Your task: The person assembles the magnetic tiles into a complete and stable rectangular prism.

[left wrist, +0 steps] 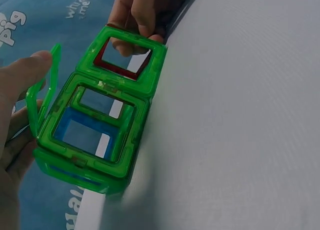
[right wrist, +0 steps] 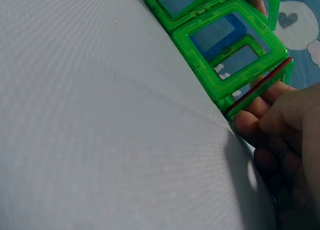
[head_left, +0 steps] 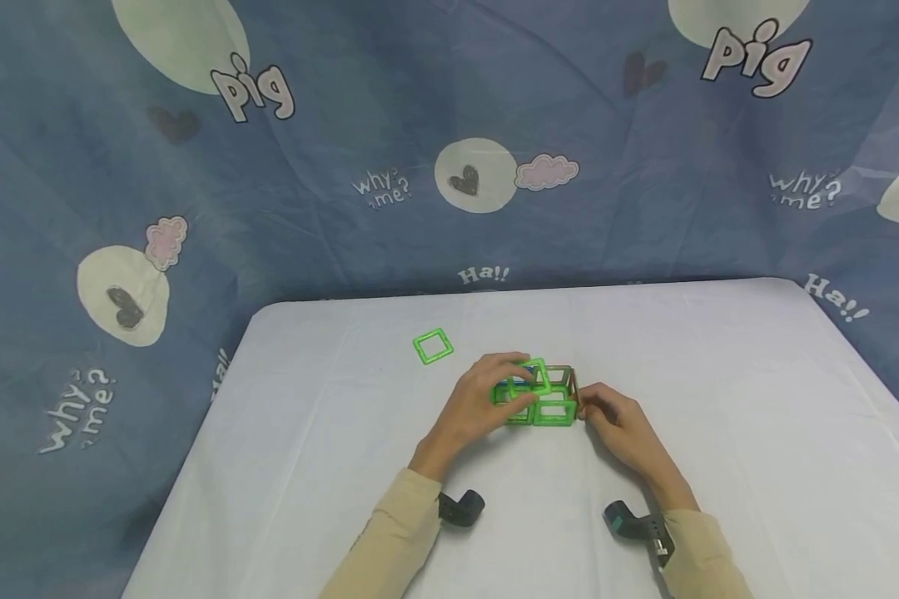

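Observation:
A low box of square magnetic tiles (head_left: 554, 422) stands on the white table, with two green squares along its near side. Blue shows at the back of its left part, and a red tile (right wrist: 260, 87) closes its right end. My left hand (head_left: 479, 398) pinches a loose green square tile (left wrist: 33, 109) between thumb and fingers, tilted over the top of the box's left part. At the other end, my right hand (head_left: 620, 424) has curled fingers on the red end tile, fingertips low near the tabletop. Some of those fingers show through the frames in the left wrist view.
Another green square tile (head_left: 419, 353) lies flat farther back, left of the box. The white-covered table (head_left: 330, 466) ends at a blue printed cloth (head_left: 389, 241) behind. Both wrists wear a dark camera mount, the left one (head_left: 462, 508) close to the tabletop.

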A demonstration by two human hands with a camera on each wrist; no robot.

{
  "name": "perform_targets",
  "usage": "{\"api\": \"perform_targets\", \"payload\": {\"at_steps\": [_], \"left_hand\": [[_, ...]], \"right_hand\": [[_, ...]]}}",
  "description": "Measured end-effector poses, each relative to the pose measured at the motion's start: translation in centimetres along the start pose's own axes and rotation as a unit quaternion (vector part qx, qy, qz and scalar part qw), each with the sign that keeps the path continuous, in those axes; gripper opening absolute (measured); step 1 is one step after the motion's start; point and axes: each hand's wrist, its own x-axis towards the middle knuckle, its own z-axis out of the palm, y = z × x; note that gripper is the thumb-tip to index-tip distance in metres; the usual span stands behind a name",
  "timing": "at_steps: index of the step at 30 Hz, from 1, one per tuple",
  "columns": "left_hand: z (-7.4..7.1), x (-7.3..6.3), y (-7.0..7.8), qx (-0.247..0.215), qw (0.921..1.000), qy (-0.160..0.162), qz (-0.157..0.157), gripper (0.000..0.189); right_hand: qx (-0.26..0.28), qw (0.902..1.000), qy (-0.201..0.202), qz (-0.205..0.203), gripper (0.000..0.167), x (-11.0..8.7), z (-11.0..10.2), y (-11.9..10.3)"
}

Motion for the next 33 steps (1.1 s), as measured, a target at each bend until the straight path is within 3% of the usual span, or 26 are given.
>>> {"api": "perform_targets", "payload": {"at_steps": [13, 20, 33], "left_hand": [[0.6, 0.6, 0.6, 0.040, 0.9987, -0.014, 0.029, 0.024], [1.0, 0.8, 0.9, 0.036, 0.9984, -0.030, 0.031, 0.024], [1.3, 1.5, 1.7, 0.065, 0.9969, -0.023, 0.039, 0.025]], "right_hand": [[0.010, 0.9999, -0.003, 0.000, 0.026, -0.2, 0.1, 0.1], [0.003, 1.0000, -0.002, 0.001, 0.026, -0.3, 0.2, 0.4], [0.007, 1.0000, -0.004, -0.005, 0.026, -0.1, 0.0, 0.2]]}}
